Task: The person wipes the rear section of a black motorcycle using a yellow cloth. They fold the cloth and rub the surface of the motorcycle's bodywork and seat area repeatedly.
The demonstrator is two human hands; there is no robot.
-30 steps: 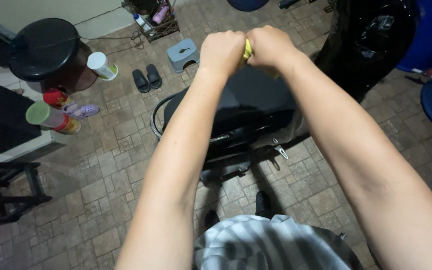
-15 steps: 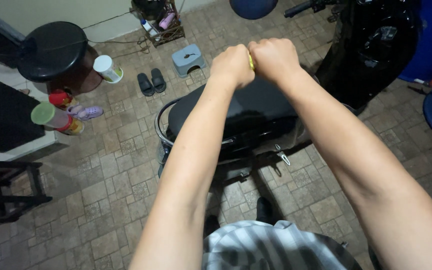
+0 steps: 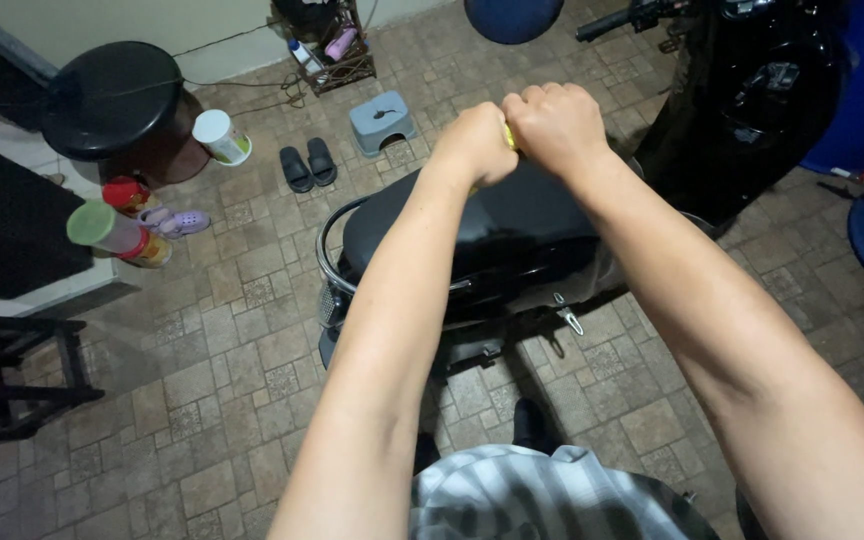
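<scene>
Both my arms stretch forward over a black scooter seat. My left hand and my right hand are clenched side by side, knuckles touching. A small yellow thing shows between the two fists; both hands grip it, and most of it is hidden, so its kind cannot be told. The scooter's black front body and handlebar rise at the upper right.
A chrome rack rims the seat's rear. On the tiled floor lie black slippers, a small grey step stool, and several cups and cans by a black round lid. A black frame stands at left.
My clenched hands have stayed together and drifted slightly down and right in view as my head shifted. The grip on the yellow thing is unchanged.
</scene>
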